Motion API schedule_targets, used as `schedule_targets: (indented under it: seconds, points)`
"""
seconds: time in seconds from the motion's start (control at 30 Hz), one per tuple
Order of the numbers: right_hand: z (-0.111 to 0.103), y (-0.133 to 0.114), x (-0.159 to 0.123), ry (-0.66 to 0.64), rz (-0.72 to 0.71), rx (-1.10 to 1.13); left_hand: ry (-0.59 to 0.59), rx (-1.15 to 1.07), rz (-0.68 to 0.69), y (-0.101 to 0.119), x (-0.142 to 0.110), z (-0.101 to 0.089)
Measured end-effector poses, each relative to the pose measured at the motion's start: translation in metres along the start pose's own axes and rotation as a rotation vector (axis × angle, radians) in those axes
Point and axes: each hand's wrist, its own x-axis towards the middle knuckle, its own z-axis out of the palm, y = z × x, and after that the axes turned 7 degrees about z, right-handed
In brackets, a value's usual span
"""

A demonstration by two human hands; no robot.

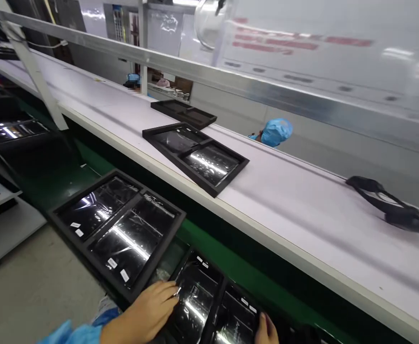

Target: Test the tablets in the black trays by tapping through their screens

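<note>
At the bottom of the head view is a black two-compartment tray [214,308]. In it lie two glossy dark screens, a left screen [195,296] and a right screen [236,317], with lit lettering like "Android" and small white labels. My left hand [146,310] is closed on the tray's left edge, its fingertips by the left screen. Gripping the right edge, my right hand [266,329] shows only partly at the frame's bottom. Just left of my hands, a second black tray [116,224] holds two film-covered screens with white labels.
A long white conveyor belt [291,210] runs diagonally across. On it lie a tray of film-covered screens [195,155], a farther black tray [184,113] and a blurred black object [392,205]. A metal rail [202,71] spans above. Beyond, a person wears a blue cap [276,132].
</note>
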Motion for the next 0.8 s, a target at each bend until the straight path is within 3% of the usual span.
schedule_targets:
  seconds: [0.07, 0.13, 0.2, 0.27, 0.33, 0.43, 0.57, 0.8]
  points:
    - [0.042, -0.039, -0.055, -0.181, -0.184, 0.015, 0.265, 0.160, -0.026, -0.020, -0.031, -0.065]
    - [0.087, -0.083, -0.117, -0.371, -0.440, 0.009, 0.490, 0.263, -0.303, -0.065, -0.065, -0.128]
    - [0.132, -0.122, -0.172, -0.448, -0.666, -0.028, 0.533, 0.335, -0.635, -0.124, -0.099, -0.176]
    - [0.172, -0.153, -0.211, -0.511, -0.816, -0.132, 0.478, 0.426, -0.859, -0.184, -0.130, -0.200]
    - [0.204, -0.171, -0.231, -0.525, -0.836, -0.283, 0.363, 0.404, -0.919, -0.229, -0.154, -0.204]
    - [0.239, -0.179, -0.237, -0.403, -0.788, -0.429, 0.248, 0.418, -0.924, -0.259, -0.173, -0.199]
    - [0.261, -0.176, -0.232, -0.224, -0.783, -0.458, 0.223, 0.462, -0.900, -0.256, -0.168, -0.203]
    - [0.265, -0.178, -0.221, -0.227, -0.767, -0.418, 0.193, 0.470, -0.856, -0.250, -0.157, -0.217]
